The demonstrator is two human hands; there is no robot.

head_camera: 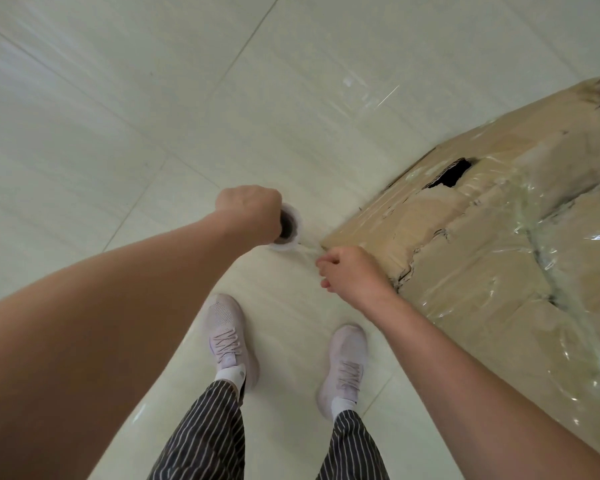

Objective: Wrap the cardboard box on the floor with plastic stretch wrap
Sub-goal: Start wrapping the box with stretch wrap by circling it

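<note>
A large brown cardboard box [492, 244] lies on the floor at the right, torn in places, with a dark hole in its top and clear plastic film over much of it. My left hand [248, 213] grips a roll of stretch wrap [288, 230], held upright just left of the box's near corner; its dark core opening faces up. A short strip of film [307, 250] runs from the roll toward the corner. My right hand [350, 271] pinches this film beside the corner, fingers curled.
Pale glossy floor tiles [153, 116] stretch all around the box. My two feet in light shoes [229, 337] and striped trousers stand close to the box's near left side.
</note>
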